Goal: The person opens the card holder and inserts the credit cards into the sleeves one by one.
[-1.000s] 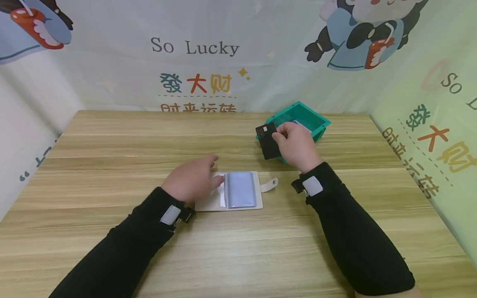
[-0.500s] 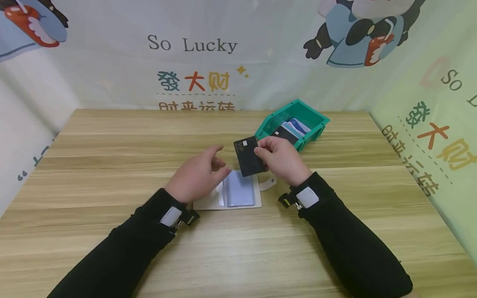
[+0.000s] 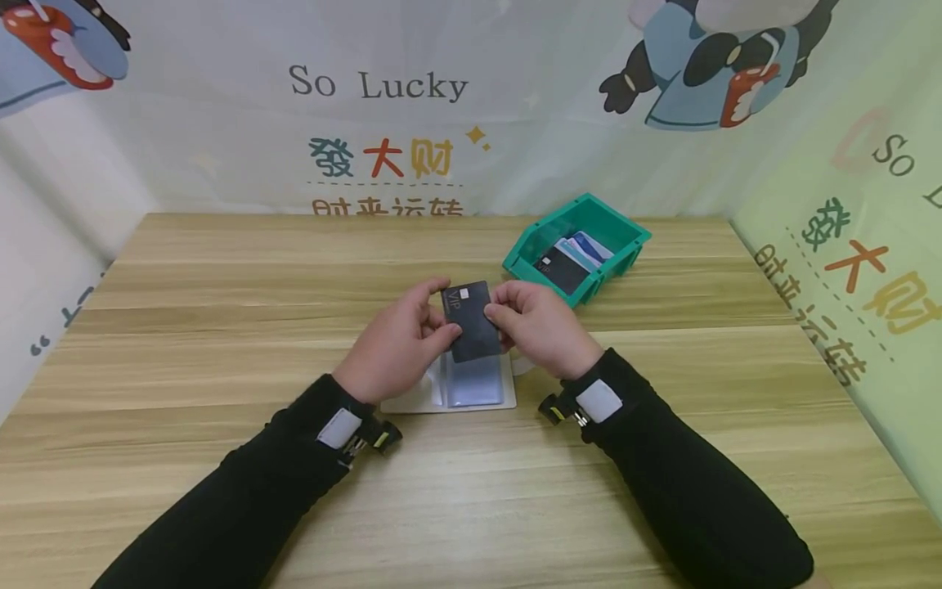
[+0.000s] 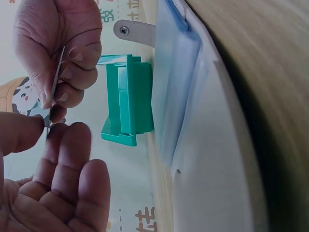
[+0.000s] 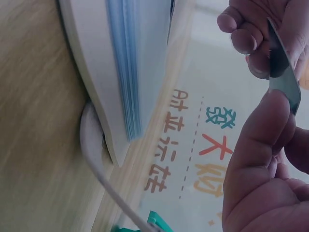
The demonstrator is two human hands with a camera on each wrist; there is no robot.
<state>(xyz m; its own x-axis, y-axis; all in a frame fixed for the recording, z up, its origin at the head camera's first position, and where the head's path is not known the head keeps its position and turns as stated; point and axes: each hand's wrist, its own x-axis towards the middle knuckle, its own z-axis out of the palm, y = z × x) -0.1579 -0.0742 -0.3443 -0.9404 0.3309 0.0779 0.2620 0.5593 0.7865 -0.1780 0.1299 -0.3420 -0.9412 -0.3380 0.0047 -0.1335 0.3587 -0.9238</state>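
A black VIP card (image 3: 471, 323) is held above an open white card holder (image 3: 508, 393). My left hand (image 3: 393, 339) pinches the card's left side between thumb and fingers. On the opposite side, my right hand (image 3: 545, 327) pinches it as well. The left wrist view has the card (image 4: 57, 77) edge-on between both hands, apart from the holder's clear sleeves (image 4: 176, 82). Seen from the right wrist, the stacked sleeves (image 5: 126, 72) lie inside the holder's cover, and its snap strap (image 5: 104, 169) sticks out from the side.
A green bin (image 3: 625, 233) stands behind my right hand at the table's back. Several cards (image 3: 577, 255) lie in it, black, white and blue. The wooden table (image 3: 471, 491) meets a printed cloth backdrop (image 3: 383, 106) at the rear and sides.
My right hand has carried the card from beside the bin leftward over the holder. My left hand has lifted off the holder and now grips the card's left side too.
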